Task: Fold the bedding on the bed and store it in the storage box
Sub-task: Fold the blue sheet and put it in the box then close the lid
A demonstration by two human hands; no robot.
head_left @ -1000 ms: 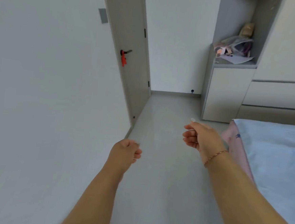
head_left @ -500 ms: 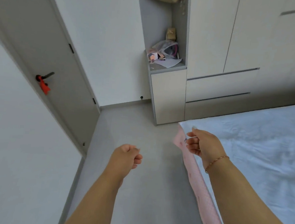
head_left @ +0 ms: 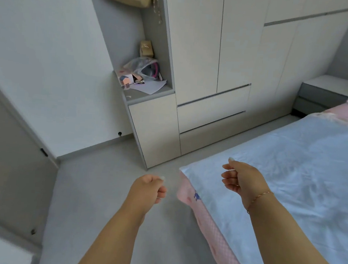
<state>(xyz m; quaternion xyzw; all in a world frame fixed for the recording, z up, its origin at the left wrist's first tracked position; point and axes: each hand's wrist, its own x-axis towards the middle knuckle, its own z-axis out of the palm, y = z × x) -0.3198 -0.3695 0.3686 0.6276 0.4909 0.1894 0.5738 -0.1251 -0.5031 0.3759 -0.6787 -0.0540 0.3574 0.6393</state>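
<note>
bed (head_left: 290, 172) cut off right; shelf clutter (head_left: 141, 75) indistinct.

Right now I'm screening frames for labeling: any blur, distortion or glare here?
Head view: wide-angle bend tilts the wardrobe and door; lower-left corner smeared; soft even daylight, no glare; hands and bed fairly sharp.
</note>
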